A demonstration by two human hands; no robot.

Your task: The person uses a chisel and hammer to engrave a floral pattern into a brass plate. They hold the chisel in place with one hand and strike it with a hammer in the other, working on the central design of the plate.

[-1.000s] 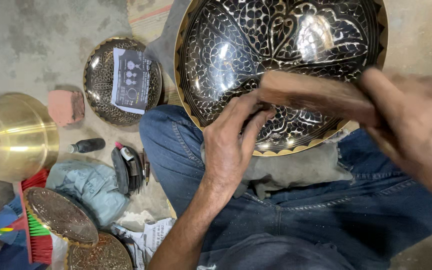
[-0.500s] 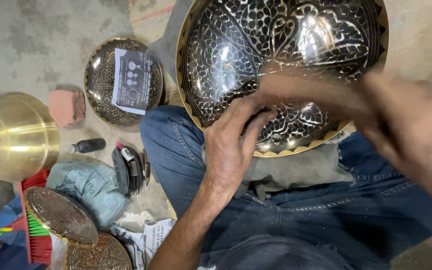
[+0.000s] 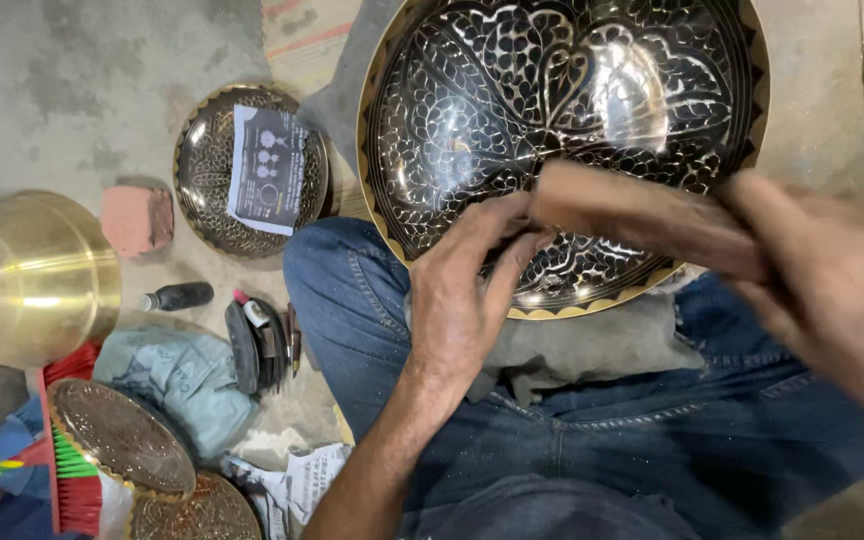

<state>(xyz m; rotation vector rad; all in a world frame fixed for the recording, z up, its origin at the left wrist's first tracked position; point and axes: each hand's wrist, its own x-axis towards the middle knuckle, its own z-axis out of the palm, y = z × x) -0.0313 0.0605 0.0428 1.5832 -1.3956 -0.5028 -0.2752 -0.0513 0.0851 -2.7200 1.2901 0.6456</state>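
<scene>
A large round engraved metal plate (image 3: 472, 110), black with silvery floral lines and a brass rim, rests tilted on my lap over a grey cloth (image 3: 592, 345). My left hand (image 3: 462, 290) presses on its lower part, fingers pinched around something small that I cannot make out. My right hand (image 3: 832, 290), blurred by motion, grips a brown wooden mallet (image 3: 642, 215) whose head lies just above the left fingertips.
On the concrete floor to the left lie a smaller engraved plate (image 3: 202, 170) with a printed paper (image 3: 270, 168), a pinkish block (image 3: 137, 218), a brass vessel (image 3: 27, 275), a small dark bottle (image 3: 177, 296), a grey-green cloth (image 3: 187, 375), two more ornate plates (image 3: 122, 435), a red brush (image 3: 72, 480).
The mallet in my right hand has shifted slightly over the plate and blurs with motion. My left hand and the plate stay put.
</scene>
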